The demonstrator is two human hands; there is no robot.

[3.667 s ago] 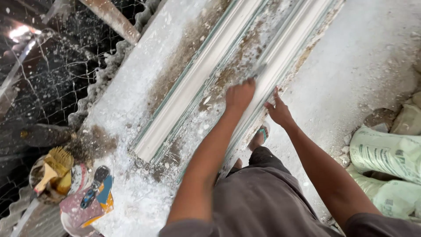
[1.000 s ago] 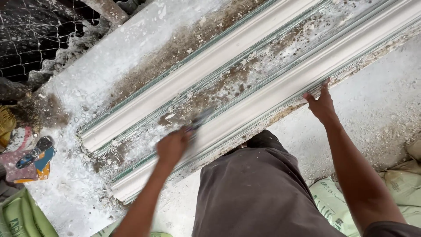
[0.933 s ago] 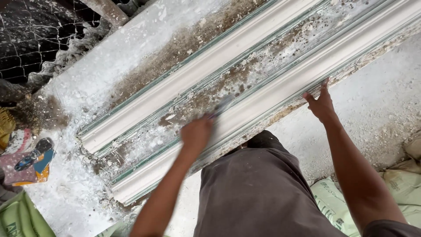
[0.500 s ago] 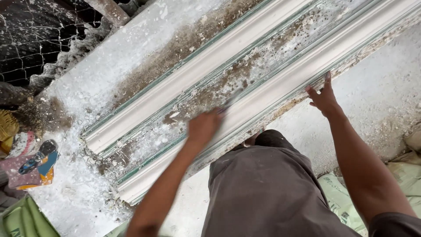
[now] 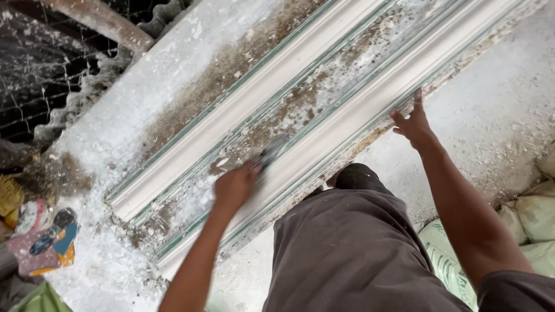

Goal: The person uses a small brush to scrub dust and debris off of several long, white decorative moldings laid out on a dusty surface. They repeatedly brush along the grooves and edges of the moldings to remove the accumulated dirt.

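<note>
The worktop (image 5: 173, 75) runs slantwise, its near edge against the person's legs and its far edge by a wire fence (image 5: 40, 86). The left hand (image 5: 234, 188) is closed around a blurred scraper (image 5: 270, 153), pressed into the channel between two long white plaster mouldings (image 5: 324, 136) that lie along the worktop toward its left end. The right hand (image 5: 413, 122) is open, fingers spread, resting on the near moulding's outer edge. The mouldings are smooth and white with greenish edges; brown, flaky residue covers the channel. Sacks (image 5: 532, 214) crowd the floor at the right
</note>
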